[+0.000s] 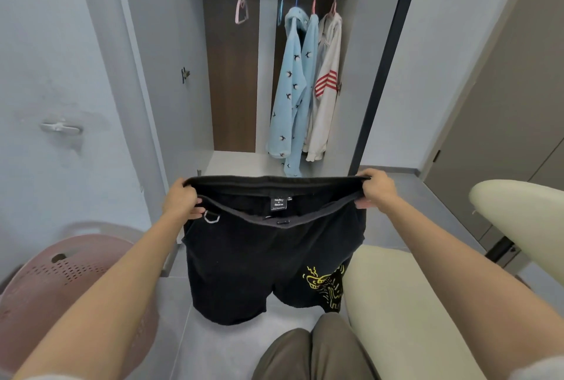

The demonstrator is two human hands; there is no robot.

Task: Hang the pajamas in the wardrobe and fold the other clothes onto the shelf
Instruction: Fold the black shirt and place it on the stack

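Fingers [197, 212] pinch black shorts [244, 263]
Waistband [274, 180] stretches between left hand [182, 200] and right hand [377, 189] (centre frame), wardrobe [232, 74] behind.

Soft, even indoor light; wide-angle bending toward the edges.

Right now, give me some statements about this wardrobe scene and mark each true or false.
1. The left hand and the right hand grip the black shorts by the waistband. True.
2. The empty pink hanger hangs right of the blue pajamas. False: it hangs to their left.
3. The shorts carry a yellow print on one leg. True.
4. The wardrobe is shut. False: it stands open.
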